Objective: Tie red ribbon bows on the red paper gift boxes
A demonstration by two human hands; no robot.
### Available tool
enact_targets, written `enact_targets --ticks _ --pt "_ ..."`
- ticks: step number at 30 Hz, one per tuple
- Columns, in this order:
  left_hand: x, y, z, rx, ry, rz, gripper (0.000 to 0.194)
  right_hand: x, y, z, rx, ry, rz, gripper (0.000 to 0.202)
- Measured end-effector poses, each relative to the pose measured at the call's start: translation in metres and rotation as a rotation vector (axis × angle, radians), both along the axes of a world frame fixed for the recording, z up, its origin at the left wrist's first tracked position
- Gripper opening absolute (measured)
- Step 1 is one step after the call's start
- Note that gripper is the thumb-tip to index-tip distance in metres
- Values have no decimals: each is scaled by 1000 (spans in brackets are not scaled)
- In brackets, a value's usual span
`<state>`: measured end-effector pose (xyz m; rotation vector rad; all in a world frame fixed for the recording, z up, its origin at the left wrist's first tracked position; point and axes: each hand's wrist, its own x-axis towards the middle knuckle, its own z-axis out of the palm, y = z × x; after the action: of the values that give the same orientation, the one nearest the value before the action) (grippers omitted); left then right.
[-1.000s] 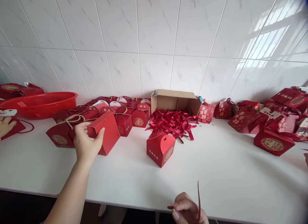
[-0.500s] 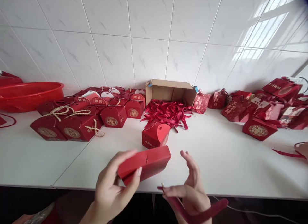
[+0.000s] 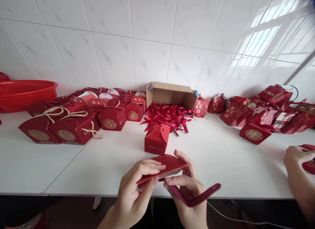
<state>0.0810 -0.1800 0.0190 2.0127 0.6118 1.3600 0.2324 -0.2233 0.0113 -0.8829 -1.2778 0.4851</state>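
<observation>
My left hand (image 3: 137,186) is closed around the left end of a red box (image 3: 169,166), which is held tilted over the table's front edge. Pinched between the thumb and finger of my right hand (image 3: 188,186) is a dark red strap (image 3: 194,200) with a small gold-coloured fastener near the box's lower edge. The fingers of my right hand also touch the box's right side. Its strap's free end curls out to the right. Just beyond the held box, another red box (image 3: 156,144) stands upright on the table.
An open cardboard box (image 3: 169,93) spills red ribbons (image 3: 167,115). Red gift boxes (image 3: 112,119) crowd the left, beside a red basin (image 3: 27,94). More gift boxes (image 3: 256,132) lie right, where another person's hand (image 3: 296,155) holds a red item. A white cable hangs below the table.
My right hand has moved up and left, bringing the strap against the held box. The box has shifted right and turned. At the right, the other person's hand has come further into view with a red item.
</observation>
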Motion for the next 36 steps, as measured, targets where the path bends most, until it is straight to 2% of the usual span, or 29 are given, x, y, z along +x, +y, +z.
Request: enact_targets --ticks 15,22,28,31,34,36 --pt "9 -5 -2 -18 -38 11 22 5 -5 -4 22 17 -43 28" --pt "5 -7 -6 -28 -25 -58 23 3 -7 -5 82 -9 -48 29" --pt "1 -11 -7 2 3 -79 25 -2 -7 -4 136 29 -41 27" --pt "2 -10 -7 40 25 -88 25 -5 -5 -7 164 119 -48 23" --pt "8 -13 -4 128 36 -85 26 -3 -5 -9 128 179 -26 33" --pt "10 -19 1 145 61 -66 20 2 -8 -8 65 161 7 29"
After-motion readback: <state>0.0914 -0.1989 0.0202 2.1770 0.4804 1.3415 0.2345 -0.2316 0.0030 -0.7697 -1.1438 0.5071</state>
